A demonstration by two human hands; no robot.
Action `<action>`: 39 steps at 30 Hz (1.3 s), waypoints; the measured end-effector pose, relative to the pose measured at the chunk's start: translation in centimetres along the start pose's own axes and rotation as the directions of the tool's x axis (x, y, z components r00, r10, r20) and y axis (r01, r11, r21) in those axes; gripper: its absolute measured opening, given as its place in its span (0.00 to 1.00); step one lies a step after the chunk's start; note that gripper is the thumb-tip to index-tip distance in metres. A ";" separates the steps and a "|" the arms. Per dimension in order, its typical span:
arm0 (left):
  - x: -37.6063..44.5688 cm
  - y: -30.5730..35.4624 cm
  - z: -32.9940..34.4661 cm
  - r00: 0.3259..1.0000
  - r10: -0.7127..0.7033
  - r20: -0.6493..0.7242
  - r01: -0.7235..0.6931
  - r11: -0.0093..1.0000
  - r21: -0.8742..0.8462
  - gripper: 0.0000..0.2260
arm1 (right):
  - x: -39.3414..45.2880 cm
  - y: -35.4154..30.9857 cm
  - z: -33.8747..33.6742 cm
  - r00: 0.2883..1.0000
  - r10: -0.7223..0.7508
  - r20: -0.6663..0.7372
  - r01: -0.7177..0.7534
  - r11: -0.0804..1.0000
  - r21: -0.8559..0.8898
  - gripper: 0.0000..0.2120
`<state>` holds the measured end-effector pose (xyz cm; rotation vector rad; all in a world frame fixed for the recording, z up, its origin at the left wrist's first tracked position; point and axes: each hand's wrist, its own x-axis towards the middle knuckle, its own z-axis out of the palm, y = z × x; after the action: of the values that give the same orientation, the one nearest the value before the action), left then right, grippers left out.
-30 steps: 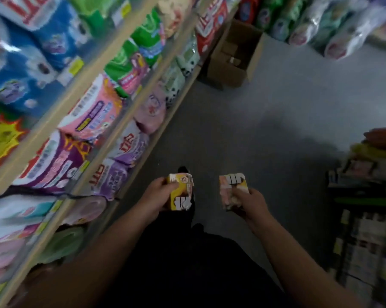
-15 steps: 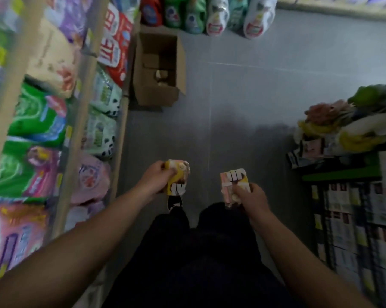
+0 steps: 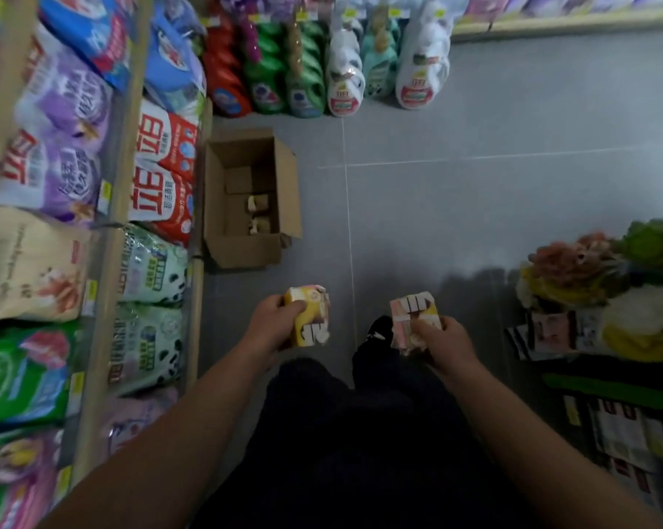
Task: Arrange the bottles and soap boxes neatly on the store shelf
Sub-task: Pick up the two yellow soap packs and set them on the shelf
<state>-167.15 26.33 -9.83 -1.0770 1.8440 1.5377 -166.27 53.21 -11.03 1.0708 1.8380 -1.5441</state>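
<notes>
cardboard box [image 3: 246, 196] nearer now; left hand [image 3: 272, 324] grips yellow soap box [image 3: 309, 318], right hand [image 3: 442, 337] grips pink soap box [image 3: 412, 318].

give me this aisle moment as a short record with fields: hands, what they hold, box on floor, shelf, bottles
left hand: grips yellow soap box
right hand: grips pink soap box
carton: open on the floor by the shelf, a few small items inside
shelf: on the left, stocked with bags
bottles: row standing on the floor at the aisle's far end
</notes>
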 end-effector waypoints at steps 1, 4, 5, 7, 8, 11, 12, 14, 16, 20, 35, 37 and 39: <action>0.8 1.8 0.5 1.000 0.002 -0.010 -0.002 1.000 -0.007 0.12 | 1.1 -2.3 0.0 1.000 -0.012 0.014 0.012 1.000 -0.010 0.12; 3.0 6.7 1.6 0.998 0.009 -0.062 -0.011 0.999 -0.038 0.11 | 3.8 -8.5 0.6 0.997 -0.031 0.065 0.034 0.998 -0.055 0.13; 3.8 8.0 1.9 0.997 0.004 -0.078 -0.011 0.997 -0.081 0.11 | 4.8 -10.3 0.8 0.996 -0.034 0.085 0.040 0.997 -0.073 0.13; 5.4 10.7 2.4 0.993 -0.021 -0.116 0.000 0.983 -0.184 0.12 | 6.8 -14.4 1.7 0.991 -0.040 0.131 0.055 0.992 -0.117 0.12; 6.3 11.9 2.6 0.991 -0.036 -0.132 0.006 0.975 -0.221 0.12 | 7.8 -16.4 2.2 0.987 -0.047 0.155 0.068 0.988 -0.137 0.12; 10.2 15.3 3.1 0.986 -0.065 -0.153 0.021 0.962 -0.271 0.11 | 11.9 -22.3 4.5 0.975 -0.082 0.208 0.127 0.969 -0.214 0.12; 11.6 16.5 3.1 0.986 -0.065 -0.156 0.017 0.957 -0.290 0.10 | 13.2 -24.4 5.4 0.970 -0.094 0.225 0.147 0.961 -0.233 0.12; 14.7 19.5 2.9 0.984 -0.062 -0.166 0.008 0.951 -0.309 0.09 | 16.1 -28.7 7.4 0.958 -0.124 0.258 0.190 0.950 -0.249 0.12; 17.6 22.5 2.2 0.981 -0.085 -0.176 0.033 0.960 -0.279 0.12 | 18.5 -32.4 9.3 0.961 -0.112 0.255 0.185 0.941 -0.284 0.11; 22.6 28.4 0.1 0.977 -0.055 -0.208 0.011 0.978 -0.209 0.14 | 22.8 -39.3 13.5 0.952 -0.099 0.289 0.217 0.885 -0.413 0.12; 40.6 30.5 -5.0 0.739 -0.562 -0.371 0.090 0.628 -0.773 0.16 | 41.0 -54.0 40.3 0.759 0.022 0.650 0.602 0.357 -0.715 0.11; 44.4 28.5 -5.1 0.704 -0.622 -0.342 0.058 0.531 -0.846 0.18 | 44.5 -53.0 45.1 0.723 0.068 0.687 0.652 0.261 -0.712 0.12; 48.4 26.4 -5.1 0.679 -0.648 -0.344 -0.006 0.464 -0.886 0.16 | 48.0 -51.1 49.5 0.683 0.090 0.725 0.708 0.165 -0.687 0.13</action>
<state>-215.37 10.42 -31.94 -2.5795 0.9048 1.9505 -240.36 14.74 -31.11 -0.5325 1.9638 -0.4052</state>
